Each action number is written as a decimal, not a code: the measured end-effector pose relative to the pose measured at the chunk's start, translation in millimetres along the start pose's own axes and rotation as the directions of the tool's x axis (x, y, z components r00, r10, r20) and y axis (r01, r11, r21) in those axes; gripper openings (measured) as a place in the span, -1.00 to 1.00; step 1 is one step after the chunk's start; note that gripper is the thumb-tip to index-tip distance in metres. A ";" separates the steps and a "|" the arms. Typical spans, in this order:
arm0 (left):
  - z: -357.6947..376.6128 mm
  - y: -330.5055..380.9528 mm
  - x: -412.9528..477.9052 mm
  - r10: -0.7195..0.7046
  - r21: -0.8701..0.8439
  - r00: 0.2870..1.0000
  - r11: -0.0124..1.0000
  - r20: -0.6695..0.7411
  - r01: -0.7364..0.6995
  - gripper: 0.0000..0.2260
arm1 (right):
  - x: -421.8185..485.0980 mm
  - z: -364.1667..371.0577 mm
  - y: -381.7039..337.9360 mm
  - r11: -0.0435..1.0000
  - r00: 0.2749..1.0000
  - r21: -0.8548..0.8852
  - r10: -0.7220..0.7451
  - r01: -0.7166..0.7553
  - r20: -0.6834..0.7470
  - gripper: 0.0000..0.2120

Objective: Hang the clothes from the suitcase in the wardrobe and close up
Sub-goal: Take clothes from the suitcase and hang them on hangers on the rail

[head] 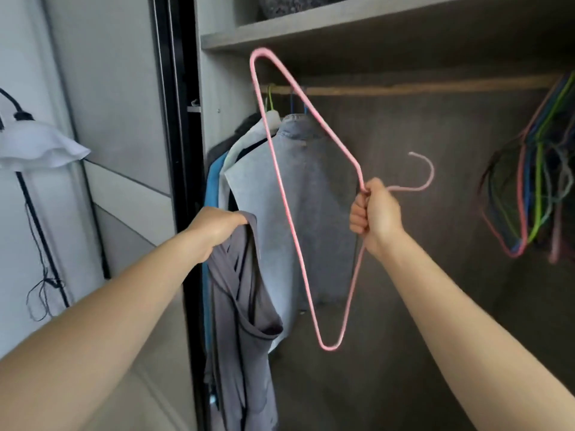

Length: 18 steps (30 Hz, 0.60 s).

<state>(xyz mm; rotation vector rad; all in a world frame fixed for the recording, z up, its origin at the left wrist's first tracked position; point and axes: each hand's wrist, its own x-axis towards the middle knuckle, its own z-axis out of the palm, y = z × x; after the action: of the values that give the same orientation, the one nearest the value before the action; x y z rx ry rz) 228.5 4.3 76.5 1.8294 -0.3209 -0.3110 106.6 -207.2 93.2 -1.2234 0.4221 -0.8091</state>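
The grey garment [239, 306] hangs limp from the left hand [214, 227], which bunches its top edge in curled fingers just in front of the clothes already in the wardrobe. It looks soft, light and likely to slide, so it is best taken at the shoulders. The right hand [373, 213] is fisted round the neck of a thin, stiff pink wire hanger [327, 348], held sideways with its hook pointing right.

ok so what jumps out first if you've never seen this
The big pink wire hanger, held sideways in mid-frame by the right hand gripping its neck. Next, the taupe-grey garment dangling from the left hand at lower left, then the tangle of coloured empty hangers at far right.
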 end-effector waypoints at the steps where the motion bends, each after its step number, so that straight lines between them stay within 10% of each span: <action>1: -1.0 -2.8 -2.1 -0.010 -0.001 1.000 1.000 -0.005 0.010 -0.67 | -9.2 7.9 -7.7 0.998 0.999 0.062 -0.024 0.021 0.037 -0.64; 8: -5.3 -11.9 -20.8 -0.069 -0.090 0.996 0.994 -0.058 0.063 -0.76 | -62.8 59.0 -9.0 0.876 0.992 0.468 -0.122 0.113 -0.011 -0.66; 18: -69.9 -22.1 -45.7 -0.159 -0.416 0.971 0.907 -0.181 0.071 -0.80 | -96.0 76.3 114.4 1.000 0.997 -0.016 0.005 -0.004 0.076 -0.63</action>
<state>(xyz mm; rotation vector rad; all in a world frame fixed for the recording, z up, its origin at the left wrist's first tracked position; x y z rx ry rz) 213.5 89.4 76.5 1.4522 0.0061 -0.2407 131.7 -72.2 -2.9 -1.2638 0.3698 -0.7536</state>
